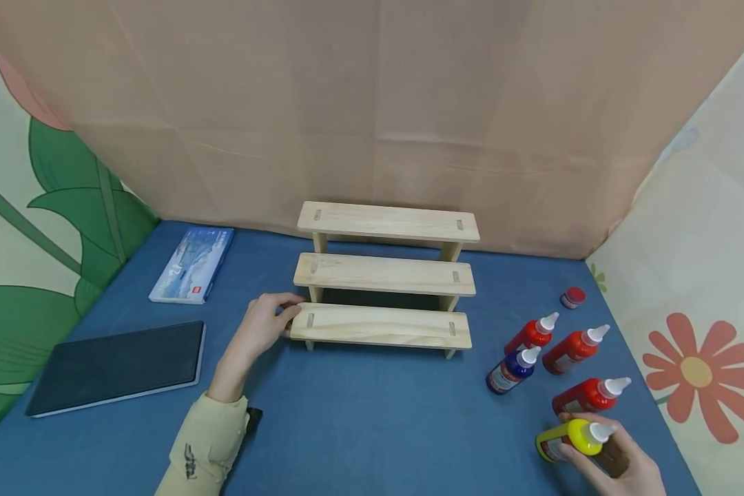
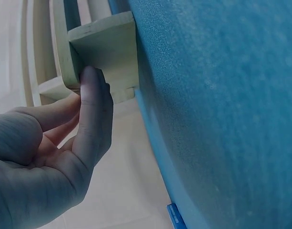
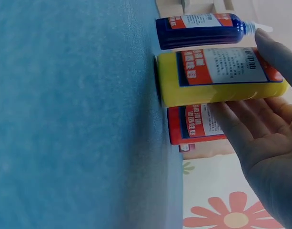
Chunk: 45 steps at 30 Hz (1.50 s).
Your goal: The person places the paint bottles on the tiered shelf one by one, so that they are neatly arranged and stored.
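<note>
A three-tier light wooden step shelf (image 1: 381, 324) stands on the blue-covered table. With thumb and fingers, my left hand (image 1: 265, 325) pinches the left end of its lowest board; in the left wrist view the fingertips (image 2: 91, 78) reach under that board (image 2: 65, 52). At the lower right, my right hand (image 1: 623, 458) grips a yellow squeeze bottle (image 1: 561, 441) with a white nozzle. The right wrist view shows this yellow bottle (image 3: 222, 90) between thumb and fingers, its base at or very close to the table. A red bottle (image 1: 579, 397) stands just behind it.
Two more red bottles (image 1: 570, 353) (image 1: 529, 335), a blue bottle (image 1: 508, 372) and a small red-capped jar (image 1: 573, 297) stand at right. A blue-white book (image 1: 192, 265) and a dark flat tablet-like thing (image 1: 118, 368) lie at left. Brown covering hangs behind.
</note>
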Motion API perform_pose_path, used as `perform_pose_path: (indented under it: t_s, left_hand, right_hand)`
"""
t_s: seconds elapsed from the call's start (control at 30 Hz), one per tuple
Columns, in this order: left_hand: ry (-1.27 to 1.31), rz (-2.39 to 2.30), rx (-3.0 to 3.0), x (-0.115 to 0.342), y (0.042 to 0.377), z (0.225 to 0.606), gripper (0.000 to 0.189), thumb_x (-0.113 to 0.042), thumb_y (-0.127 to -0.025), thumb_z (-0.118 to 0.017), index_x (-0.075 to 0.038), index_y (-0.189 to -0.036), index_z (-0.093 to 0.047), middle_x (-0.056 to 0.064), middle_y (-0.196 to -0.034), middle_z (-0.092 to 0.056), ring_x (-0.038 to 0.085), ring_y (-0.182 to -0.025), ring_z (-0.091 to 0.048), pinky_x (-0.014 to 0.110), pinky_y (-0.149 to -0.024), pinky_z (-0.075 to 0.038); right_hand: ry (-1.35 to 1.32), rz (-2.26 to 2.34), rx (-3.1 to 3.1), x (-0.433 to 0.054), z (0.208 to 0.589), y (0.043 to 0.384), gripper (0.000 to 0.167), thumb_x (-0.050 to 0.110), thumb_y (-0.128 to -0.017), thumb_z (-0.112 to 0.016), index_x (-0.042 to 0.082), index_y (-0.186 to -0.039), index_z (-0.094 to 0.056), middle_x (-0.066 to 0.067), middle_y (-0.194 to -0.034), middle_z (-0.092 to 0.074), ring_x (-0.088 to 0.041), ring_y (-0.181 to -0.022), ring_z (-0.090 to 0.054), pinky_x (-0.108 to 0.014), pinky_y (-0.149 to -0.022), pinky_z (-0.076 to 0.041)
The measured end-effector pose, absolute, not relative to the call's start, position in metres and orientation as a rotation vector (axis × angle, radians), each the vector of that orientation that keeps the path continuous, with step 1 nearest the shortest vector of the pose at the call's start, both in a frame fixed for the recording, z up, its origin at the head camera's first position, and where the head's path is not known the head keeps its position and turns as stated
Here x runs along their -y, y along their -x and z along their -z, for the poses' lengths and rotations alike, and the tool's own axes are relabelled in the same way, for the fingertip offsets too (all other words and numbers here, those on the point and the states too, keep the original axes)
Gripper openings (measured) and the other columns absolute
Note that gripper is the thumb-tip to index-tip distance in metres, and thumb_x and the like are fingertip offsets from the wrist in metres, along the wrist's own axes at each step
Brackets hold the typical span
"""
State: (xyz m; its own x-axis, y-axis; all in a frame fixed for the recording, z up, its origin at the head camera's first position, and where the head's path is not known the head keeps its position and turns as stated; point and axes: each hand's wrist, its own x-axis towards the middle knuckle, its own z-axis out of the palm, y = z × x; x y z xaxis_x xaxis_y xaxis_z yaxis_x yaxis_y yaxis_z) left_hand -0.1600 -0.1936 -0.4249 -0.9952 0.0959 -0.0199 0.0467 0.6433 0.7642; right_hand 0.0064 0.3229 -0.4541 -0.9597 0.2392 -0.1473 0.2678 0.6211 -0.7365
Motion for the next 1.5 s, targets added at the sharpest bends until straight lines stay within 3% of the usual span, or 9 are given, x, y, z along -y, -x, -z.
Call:
perform_pose_path:
  t_s: [0.17,0.43,0.63,0.97,1.2,1.5]
  left_hand:
    - [-0.128,-1.297,-2.793,0.193,0.16,0.425,0.027,-0.002,-0.109,-0.06,0.01,-0.129,-0.071,0.027,-0.117,-0.072,0.015,-0.067,-0.066,0.027,-0.055,-0.048]
    - [-0.118,-1.287,-2.79,0.194,0.159,0.424,0.027,-0.003,-0.109,-0.059,0.01,-0.131,-0.071,0.027,-0.118,-0.072,0.015,-0.067,-0.065,0.028,-0.056,-0.049]
    - [-0.12,-1.285,-2.789,0.194,0.159,0.424,0.027,-0.003,-0.109,-0.059,0.01,-0.131,-0.07,0.027,-0.118,-0.072,0.015,-0.067,-0.066,0.028,-0.057,-0.05]
    - [-0.116,-1.287,-2.794,0.193,0.159,0.424,0.027,-0.003,-0.109,-0.059,0.01,-0.13,-0.071,0.028,-0.118,-0.072,0.015,-0.066,-0.065,0.029,-0.056,-0.049]
    - [-0.114,-1.287,-2.79,0.193,0.158,0.423,0.027,-0.003,-0.109,-0.059,0.009,-0.131,-0.071,0.028,-0.118,-0.072,0.015,-0.065,-0.064,0.028,-0.056,-0.048]
    - [-0.103,-1.273,-2.795,0.192,0.159,0.423,0.028,-0.004,-0.11,-0.059,0.009,-0.131,-0.071,0.028,-0.119,-0.072,0.015,-0.064,-0.065,0.03,-0.056,-0.048]
  right_hand:
    - [-0.392,1.263,-2.853,-0.321,0.448,-0.006,0.049,0.022,-0.099,-0.081,0.003,-0.137,-0.057,-0.019,-0.127,-0.07,0.001,-0.094,-0.064,-0.019,-0.073,-0.055]
    - [-0.328,1.232,-2.874,-0.318,0.437,-0.002,0.051,0.019,-0.099,-0.082,0.001,-0.139,-0.055,-0.022,-0.129,-0.069,-0.01,-0.097,-0.069,-0.019,-0.071,-0.055]
    - [-0.276,1.237,-2.907,-0.308,0.423,-0.001,0.049,0.016,-0.098,-0.083,0.001,-0.137,-0.057,-0.02,-0.126,-0.071,-0.007,-0.095,-0.069,-0.02,-0.07,-0.056]
    - [-0.131,1.247,-2.966,-0.292,0.399,0.003,0.049,0.006,-0.092,-0.087,0.004,-0.134,-0.063,-0.001,-0.116,-0.073,0.001,-0.095,-0.065,-0.021,-0.07,-0.057]
    - [-0.088,1.219,-2.987,-0.284,0.387,0.015,0.048,0.008,-0.093,-0.086,0.001,-0.134,-0.063,-0.014,-0.121,-0.072,-0.001,-0.095,-0.065,-0.021,-0.069,-0.057]
    - [0.009,1.277,-3.022,-0.274,0.376,0.029,0.053,0.004,-0.089,-0.088,-0.002,-0.135,-0.062,-0.019,-0.121,-0.071,0.0,-0.095,-0.066,-0.021,-0.067,-0.057]
